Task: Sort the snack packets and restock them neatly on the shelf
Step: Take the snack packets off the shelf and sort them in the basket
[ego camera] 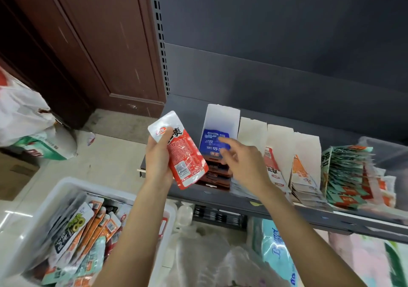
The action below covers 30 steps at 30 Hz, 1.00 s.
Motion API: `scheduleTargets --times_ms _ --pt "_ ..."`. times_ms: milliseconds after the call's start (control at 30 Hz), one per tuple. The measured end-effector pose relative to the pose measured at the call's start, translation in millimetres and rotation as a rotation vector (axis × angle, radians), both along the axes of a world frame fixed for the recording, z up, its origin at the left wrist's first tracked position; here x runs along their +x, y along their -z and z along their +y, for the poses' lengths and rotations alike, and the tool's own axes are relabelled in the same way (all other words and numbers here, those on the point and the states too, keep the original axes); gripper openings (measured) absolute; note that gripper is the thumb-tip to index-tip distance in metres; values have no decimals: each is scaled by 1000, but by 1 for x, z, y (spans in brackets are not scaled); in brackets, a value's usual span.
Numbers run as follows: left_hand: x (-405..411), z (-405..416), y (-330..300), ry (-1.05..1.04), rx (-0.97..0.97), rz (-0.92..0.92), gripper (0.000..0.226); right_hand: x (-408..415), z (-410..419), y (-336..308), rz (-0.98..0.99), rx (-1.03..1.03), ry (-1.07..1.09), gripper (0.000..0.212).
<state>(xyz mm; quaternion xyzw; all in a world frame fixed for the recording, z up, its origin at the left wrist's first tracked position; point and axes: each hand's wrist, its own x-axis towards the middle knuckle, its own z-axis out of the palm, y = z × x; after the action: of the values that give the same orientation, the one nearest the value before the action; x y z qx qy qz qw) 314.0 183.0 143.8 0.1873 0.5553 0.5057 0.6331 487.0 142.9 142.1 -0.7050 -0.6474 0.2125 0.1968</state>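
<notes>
My left hand (157, 159) grips a red-and-white snack packet (181, 152), fingers curled round its left edge with the thumb laid across the white top, so the packet stands tilted in the air just left of the shelf (242, 200). My right hand (245, 165) reaches in over the shelf with its fingers (225, 142) loose and spread, holding nothing; the index fingertip points at, maybe touches, a blue packet (213, 142) and I cannot tell which through the blur. That blue packet sits at the back of a row of dark red packets (217, 174) inside a white display carton (223, 116), right under those fingers. To the right of the fingers stand more white cartons (280, 138) with red and orange packets, then a row of teal packets (348, 172) further right. Below my left forearm, well down from the fingers, a white plastic bin (55, 189) holds a jumble of mixed packets (88, 231).
</notes>
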Motion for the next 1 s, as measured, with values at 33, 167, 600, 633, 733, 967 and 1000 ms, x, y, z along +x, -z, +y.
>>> scheduleTargets --times_ms 33,167,600,633,733,967,1000 --pt "3 1 -2 -22 15 -4 26 0 -5 -6 184 73 74 35" --pt "24 2 -16 -96 148 -143 23 -5 -23 -30 184 179 -115 54" --pt "50 -9 -39 333 338 -36 45 32 -29 -43 1442 43 611 20" --pt "53 -7 -38 359 327 -3 43 35 -31 -43 1488 25 614 22" --pt "70 0 -41 526 323 70 35 43 -42 -42 1447 -22 518 34" --pt "131 10 -42 858 715 442 15 96 -64 -60 446 281 307 57" --pt "139 8 -42 901 761 478 16 106 -66 -64 316 299 268 64"
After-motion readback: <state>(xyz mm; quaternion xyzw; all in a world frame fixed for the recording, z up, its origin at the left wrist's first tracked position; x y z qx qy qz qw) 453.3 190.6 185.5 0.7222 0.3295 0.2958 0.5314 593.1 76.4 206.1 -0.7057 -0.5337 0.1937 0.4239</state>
